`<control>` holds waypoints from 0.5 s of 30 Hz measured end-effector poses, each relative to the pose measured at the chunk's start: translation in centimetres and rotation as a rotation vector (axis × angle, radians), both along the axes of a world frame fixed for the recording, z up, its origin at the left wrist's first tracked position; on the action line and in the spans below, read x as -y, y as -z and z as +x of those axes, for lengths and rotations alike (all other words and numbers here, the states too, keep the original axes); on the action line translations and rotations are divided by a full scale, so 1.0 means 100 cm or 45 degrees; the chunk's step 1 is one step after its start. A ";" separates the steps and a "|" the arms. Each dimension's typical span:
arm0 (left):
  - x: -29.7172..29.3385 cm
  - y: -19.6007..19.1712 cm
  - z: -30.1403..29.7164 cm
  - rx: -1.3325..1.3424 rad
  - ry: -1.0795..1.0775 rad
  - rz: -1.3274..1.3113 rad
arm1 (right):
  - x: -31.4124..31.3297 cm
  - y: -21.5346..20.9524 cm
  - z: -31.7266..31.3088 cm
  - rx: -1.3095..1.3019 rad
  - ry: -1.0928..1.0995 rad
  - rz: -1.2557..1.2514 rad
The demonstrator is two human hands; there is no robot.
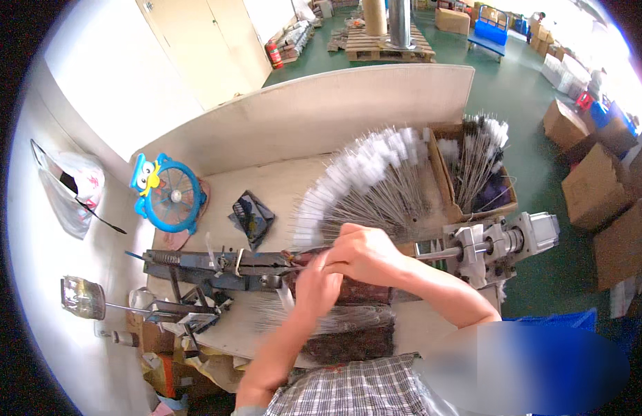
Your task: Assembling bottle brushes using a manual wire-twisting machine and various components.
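The left hand point(315, 291) and right hand point(362, 253) come together over the middle of the table point(276, 180), the right a little farther forward. Both have their fingers bent in and drawn narrow; the fingertips are hidden and the left hand is blurred, so I cannot tell what, if anything, they pinch.

Just beyond them the white-tipped wires point(380, 166) spread in a broad fan, bare ends toward the hands, filling the space straight ahead. A dark metal bar mechanism point(196, 265) runs out from beside the left hand, and a shaft and motor unit point(480, 249) stands to the right of the right hand, past the wrist — between them they hem in both sides. On the near side of the hands lie loose thin wires point(355, 317) and a dark brown block point(352, 344).

Farther ahead and right of the hands, an open carton point(440, 170) holds more wires, some dark-tipped. Ahead and left are a black packet point(253, 216) and, beyond it, a blue fan point(174, 197). A pale panel point(321, 114) closes the table's far edge; well off to the right, cardboard boxes point(602, 184) crowd the green floor point(525, 201).
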State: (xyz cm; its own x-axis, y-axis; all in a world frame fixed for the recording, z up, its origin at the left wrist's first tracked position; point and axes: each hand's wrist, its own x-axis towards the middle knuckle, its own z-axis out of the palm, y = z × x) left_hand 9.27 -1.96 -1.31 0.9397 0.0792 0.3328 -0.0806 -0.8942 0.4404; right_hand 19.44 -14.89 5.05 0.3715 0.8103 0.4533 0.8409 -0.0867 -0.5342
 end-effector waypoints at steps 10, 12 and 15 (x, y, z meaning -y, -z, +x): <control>-0.061 0.019 -0.092 -0.262 -0.802 -2.960 | -0.080 0.031 -0.027 0.205 0.032 -0.129; -0.073 0.013 -0.097 -0.175 -0.698 -3.076 | -0.083 0.026 -0.031 0.163 0.039 -0.189; -0.065 -0.013 -0.086 -0.032 -0.608 -2.520 | -0.086 0.025 -0.032 0.225 0.071 -0.301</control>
